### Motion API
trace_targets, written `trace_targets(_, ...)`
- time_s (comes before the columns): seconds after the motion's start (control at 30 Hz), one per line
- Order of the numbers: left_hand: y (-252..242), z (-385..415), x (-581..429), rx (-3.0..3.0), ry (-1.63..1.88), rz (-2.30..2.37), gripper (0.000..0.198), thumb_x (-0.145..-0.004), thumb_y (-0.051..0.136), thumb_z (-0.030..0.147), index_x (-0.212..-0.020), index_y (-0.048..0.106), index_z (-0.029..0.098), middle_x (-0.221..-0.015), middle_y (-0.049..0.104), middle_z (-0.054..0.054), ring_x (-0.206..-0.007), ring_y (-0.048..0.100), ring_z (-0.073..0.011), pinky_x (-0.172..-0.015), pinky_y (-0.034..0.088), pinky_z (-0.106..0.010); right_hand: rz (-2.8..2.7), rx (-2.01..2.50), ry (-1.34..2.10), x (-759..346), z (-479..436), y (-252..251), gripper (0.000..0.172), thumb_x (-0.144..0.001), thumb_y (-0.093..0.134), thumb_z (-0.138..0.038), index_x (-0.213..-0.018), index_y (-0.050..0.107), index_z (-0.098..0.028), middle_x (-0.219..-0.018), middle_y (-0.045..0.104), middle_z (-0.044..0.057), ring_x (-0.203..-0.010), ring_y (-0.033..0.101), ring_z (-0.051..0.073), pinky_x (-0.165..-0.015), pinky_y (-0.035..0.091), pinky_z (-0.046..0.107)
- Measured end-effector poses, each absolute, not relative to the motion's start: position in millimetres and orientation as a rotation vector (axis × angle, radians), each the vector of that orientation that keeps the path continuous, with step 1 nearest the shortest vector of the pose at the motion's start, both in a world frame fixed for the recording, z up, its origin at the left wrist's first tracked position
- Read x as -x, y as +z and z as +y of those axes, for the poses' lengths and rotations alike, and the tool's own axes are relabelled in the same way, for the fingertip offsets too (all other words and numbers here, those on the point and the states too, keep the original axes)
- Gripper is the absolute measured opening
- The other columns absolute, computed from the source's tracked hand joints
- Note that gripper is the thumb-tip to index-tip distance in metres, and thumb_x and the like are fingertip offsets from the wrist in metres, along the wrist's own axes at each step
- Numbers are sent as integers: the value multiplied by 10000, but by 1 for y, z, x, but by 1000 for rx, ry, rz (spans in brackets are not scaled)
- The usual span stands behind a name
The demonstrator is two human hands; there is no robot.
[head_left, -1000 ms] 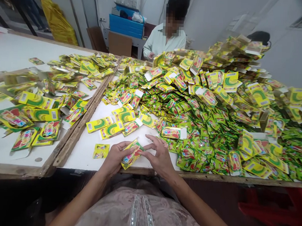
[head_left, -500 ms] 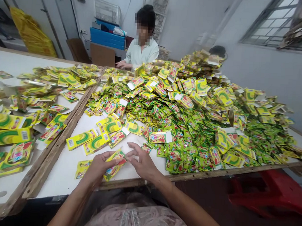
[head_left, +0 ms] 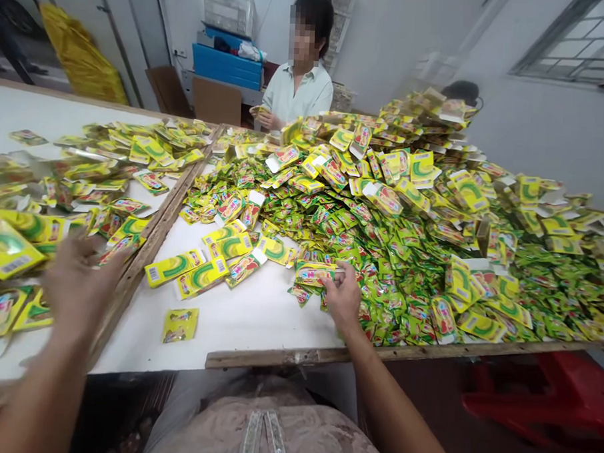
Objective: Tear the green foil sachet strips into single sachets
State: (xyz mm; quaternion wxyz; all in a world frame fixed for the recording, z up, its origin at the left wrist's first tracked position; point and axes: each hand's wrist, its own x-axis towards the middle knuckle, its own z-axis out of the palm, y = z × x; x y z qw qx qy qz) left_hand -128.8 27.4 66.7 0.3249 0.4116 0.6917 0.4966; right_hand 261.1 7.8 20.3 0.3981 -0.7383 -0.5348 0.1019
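My left hand (head_left: 82, 277), blurred by motion, is over the left part of the table with its thumb and fingers apart. Yellow-green printed boxes lie around it, one of them a yellow box (head_left: 8, 247) just left of the fingers. My right hand (head_left: 345, 298) pinches the right end of a small carton (head_left: 312, 274) at the near edge of the sachet heap. Between the hands lie several cartons (head_left: 202, 277) and a single yellow sachet (head_left: 180, 325) on the white tabletop (head_left: 258, 318).
A large heap of green sachets (head_left: 400, 271) topped with cartons spreads to the right. A wooden strip (head_left: 156, 223) divides the table. Across it sits a co-worker (head_left: 300, 89) with something yellow in hand. A red stool (head_left: 539, 397) stands at the lower right.
My left hand has let go of the carton it held and moved left over the other boxes. My right hand has moved right and taken hold of a carton by the heap.
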Motion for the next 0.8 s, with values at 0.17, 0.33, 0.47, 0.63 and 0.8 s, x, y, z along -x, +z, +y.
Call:
trace_targets(0.17,39,-1,9,-1596,854,1596,568,-612,675,511,-1078,623,189,-986,700,-45,-837,640,-235,-738,482,-315,-1633,1599,619,-216,-15,29,408,-738,575,-256,-1127,478,-180,-655,549,-36,-564,516,135,-558,418,245)
trace_targets(0.33,19,-8,-15,-1733,496,1478,357,-752,558,418,-1011,658,194,-870,723,-30,-823,648,-232,-692,447,-279,-1936,1572,440,-216,-19,19,264,-822,434,-170,-1048,570,-176,-925,664,75,-827,612,179,-749,477,291)
trace_targets(0.47,15,-5,-7,-1788,303,1750,395,-792,515,410,-1102,621,190,-946,712,-81,-903,636,-276,-725,441,-316,-2345,1716,180,-240,-10,0,422,-732,466,-70,-1130,580,-151,-1179,608,115,-1079,530,239,-922,418,354)
trace_targets(0.63,15,-9,-1,-1990,474,1849,395,-811,516,352,-1145,584,153,-1178,609,-126,-1114,532,-269,-896,408,-336,-2348,1722,101,-240,-1,-12,354,-799,378,-74,-1064,603,-138,-1038,654,131,-953,567,240,-858,431,355)
trace_targets(0.8,17,-22,52,-1815,416,2344,410,-817,465,472,-1010,601,135,-990,613,-150,-958,577,-297,-780,445,-366,-1917,1688,419,-230,-4,-12,253,-828,374,-201,-1001,559,-186,-864,666,64,-746,604,200,-669,437,293)
